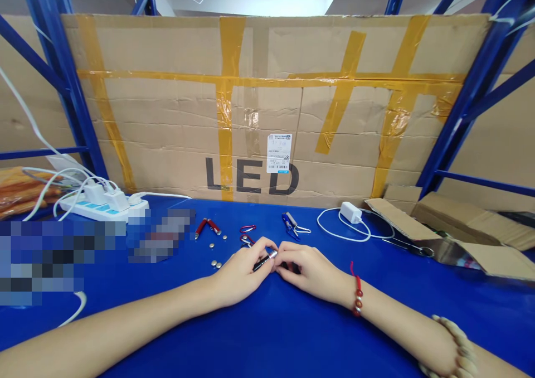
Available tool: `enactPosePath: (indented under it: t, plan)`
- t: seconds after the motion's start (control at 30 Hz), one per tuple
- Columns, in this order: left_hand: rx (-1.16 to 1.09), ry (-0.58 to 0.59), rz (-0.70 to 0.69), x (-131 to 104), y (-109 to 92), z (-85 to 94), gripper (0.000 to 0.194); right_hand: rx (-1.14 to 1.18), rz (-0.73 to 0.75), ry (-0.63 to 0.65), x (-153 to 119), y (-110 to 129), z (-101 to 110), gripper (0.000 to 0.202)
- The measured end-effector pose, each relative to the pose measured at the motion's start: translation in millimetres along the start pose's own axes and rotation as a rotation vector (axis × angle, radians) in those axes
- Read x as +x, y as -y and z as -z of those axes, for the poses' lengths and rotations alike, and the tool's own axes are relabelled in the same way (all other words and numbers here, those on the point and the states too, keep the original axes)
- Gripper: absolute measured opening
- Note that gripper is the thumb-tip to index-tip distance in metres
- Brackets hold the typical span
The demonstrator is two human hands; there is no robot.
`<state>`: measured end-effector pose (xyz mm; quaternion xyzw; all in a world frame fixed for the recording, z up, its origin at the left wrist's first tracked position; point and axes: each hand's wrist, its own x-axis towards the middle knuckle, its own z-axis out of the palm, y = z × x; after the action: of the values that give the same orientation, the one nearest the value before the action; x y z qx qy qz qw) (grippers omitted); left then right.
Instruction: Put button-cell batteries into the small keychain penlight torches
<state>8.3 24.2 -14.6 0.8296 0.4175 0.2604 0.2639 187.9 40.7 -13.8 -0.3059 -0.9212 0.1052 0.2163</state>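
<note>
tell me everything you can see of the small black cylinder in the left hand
The slim black cylinder has a shiny, metallic-looking silver end. Held by the left hand over the blue table, it slants up to the right in the picture, silver end uppermost. The right hand is right at that end; whether it grips it is unclear. Fingers hide part of the body.

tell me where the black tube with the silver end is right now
In the head view, the black tube is near the middle, held in the left hand, its silver end close to the right hand.
</note>
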Motion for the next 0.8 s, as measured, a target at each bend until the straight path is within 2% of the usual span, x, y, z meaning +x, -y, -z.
enactPosePath:
  t: [0.8]
  plan:
    - [0.031,0.015,-0.028,3.7,-1.6,-0.2,0.02,-0.012,-0.038,0.007,-2.6,-4.0,-0.9,0.018]
